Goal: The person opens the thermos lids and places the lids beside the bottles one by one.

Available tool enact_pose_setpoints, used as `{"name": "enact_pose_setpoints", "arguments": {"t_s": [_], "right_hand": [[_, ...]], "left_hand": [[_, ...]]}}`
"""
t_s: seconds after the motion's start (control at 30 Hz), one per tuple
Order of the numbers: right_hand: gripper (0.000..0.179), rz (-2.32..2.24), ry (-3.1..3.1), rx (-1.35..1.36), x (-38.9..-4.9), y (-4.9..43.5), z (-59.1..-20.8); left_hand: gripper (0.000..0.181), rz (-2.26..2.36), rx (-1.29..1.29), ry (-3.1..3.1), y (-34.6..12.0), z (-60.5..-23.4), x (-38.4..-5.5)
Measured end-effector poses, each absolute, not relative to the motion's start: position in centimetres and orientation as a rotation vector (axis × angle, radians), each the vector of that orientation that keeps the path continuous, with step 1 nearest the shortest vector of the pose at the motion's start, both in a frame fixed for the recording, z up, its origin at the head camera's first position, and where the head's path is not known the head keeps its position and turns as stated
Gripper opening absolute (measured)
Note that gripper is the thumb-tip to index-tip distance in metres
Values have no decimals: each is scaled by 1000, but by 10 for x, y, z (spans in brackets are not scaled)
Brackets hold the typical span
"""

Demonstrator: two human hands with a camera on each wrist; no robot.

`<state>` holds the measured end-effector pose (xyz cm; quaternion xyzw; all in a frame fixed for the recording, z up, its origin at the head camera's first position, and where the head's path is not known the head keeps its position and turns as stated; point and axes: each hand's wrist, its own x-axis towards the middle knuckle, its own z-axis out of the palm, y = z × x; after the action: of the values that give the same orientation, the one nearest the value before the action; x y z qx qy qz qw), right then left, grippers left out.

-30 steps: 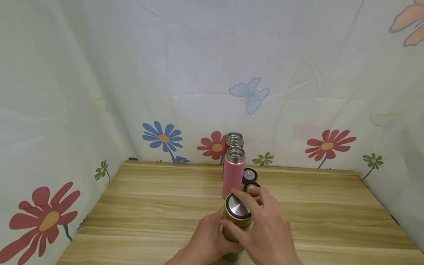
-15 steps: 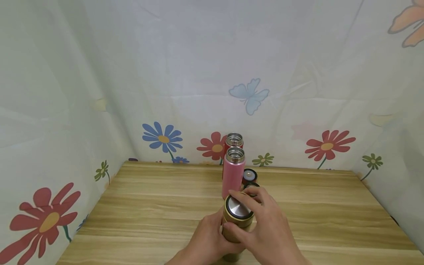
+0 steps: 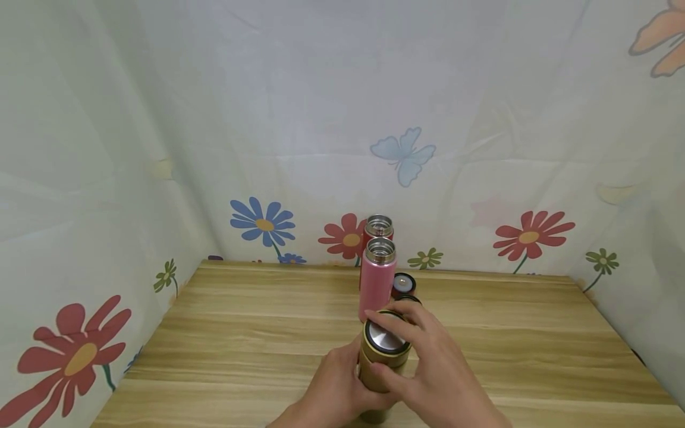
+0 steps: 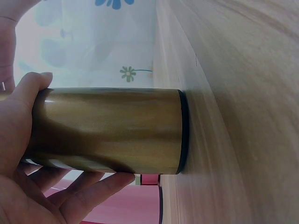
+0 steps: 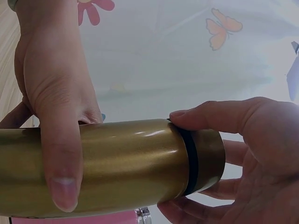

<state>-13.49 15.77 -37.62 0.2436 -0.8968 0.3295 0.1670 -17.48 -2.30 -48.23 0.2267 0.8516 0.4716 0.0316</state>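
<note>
A gold thermos flask (image 4: 107, 130) stands upright at the table's near side, its black-rimmed base at the tabletop in the left wrist view. My left hand (image 3: 334, 383) grips the flask's body, thumb on one side and fingers on the other. On top sits the lid (image 3: 385, 334), gold with a silver disc and a black ring. My right hand (image 3: 436, 362) holds this lid from the right, and its thumb and fingers reach round the rim in the right wrist view. A black band (image 5: 190, 158) shows between lid and body. Inside the flask is hidden.
Just behind stands a pink flask (image 3: 377, 288) without a lid, with an uncapped red flask (image 3: 369, 241) behind it. Two upturned lids lie to their right: one far lid (image 3: 404, 284), one partly hidden lid (image 3: 411, 299). A flowered curtain (image 3: 299, 148) encloses the wooden table (image 3: 257, 321).
My right hand has turned slightly counterclockwise around the lid: the index finger shifts left and the thumb right. My left hand and the flask stay in place.
</note>
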Motion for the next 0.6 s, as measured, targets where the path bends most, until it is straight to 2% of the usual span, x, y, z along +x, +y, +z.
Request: {"name": "enact_pose_setpoints", "arguments": {"t_s": [0.37, 0.6], "right_hand": [[79, 961, -2553, 734, -135, 159, -375], [73, 1019, -2564, 679, -134, 157, -376]], "left_hand": [[66, 1449, 689, 2618, -23, -482, -174], [63, 1450, 677, 2626, -22, -483, -175]]}}
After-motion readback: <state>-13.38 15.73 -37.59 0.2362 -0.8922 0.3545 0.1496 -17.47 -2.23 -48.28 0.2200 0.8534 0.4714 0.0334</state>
